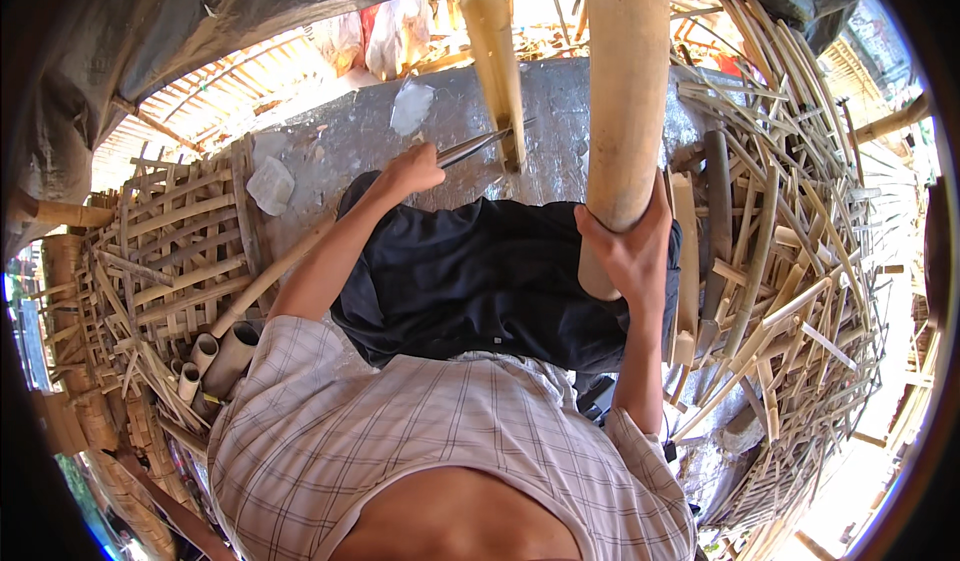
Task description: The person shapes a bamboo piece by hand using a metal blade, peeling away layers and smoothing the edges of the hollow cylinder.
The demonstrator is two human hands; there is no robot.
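My left hand (412, 171) is closed round the handle of a long knife, its thumb side toward the blade. The dark knife blade (470, 148) points right, reaching the lower part of an upright bamboo piece (490, 56). Whether the edge is in the bamboo or only against it, I cannot tell. My right hand (632, 246) grips a thick, pale, smooth wooden club (627, 91) near its lower end, with the thumb across the front. This club stands steeply raised, its upper end cut off by the top of the picture.
A grey sheet (350, 126) covers the ground ahead, with crumpled clear plastic (270, 186) on it. Heaped bamboo strips (790, 261) lie along my right. At my left are a woven bamboo lattice (180, 241) and several cut bamboo tubes (230, 356). A dark tarpaulin (230, 21) hangs overhead.
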